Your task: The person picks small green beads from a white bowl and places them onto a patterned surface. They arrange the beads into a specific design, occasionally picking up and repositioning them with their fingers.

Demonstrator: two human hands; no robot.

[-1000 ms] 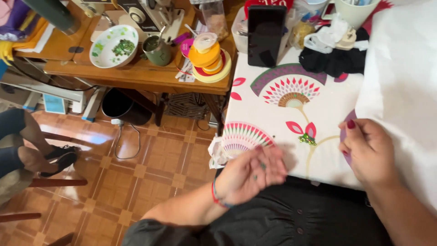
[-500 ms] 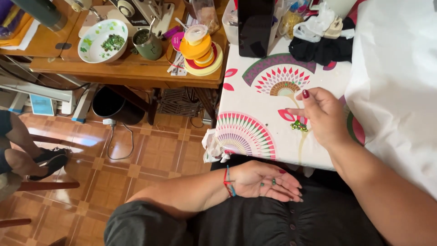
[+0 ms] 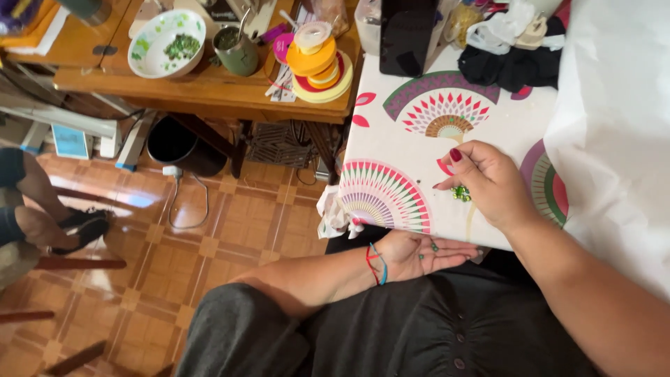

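- Head view, centre: left hand (image 3: 417, 254) palm up below the counter (image 3: 391, 146) edge, fingers spread flat, small green beads (image 3: 433, 246) on the palm.
- Right hand (image 3: 488, 183) on the fan-patterned counter, fingers pinched together beside a green bead cluster (image 3: 461, 193).
- Upper centre: stacked yellow and orange ribbon spools (image 3: 317, 61); black box (image 3: 408, 35) upright.

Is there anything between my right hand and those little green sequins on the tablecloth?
Nothing visible. The right hand rests on the tablecloth with its fingertips right beside the green sequins. The left hand lies palm up below the table edge, clear of them.
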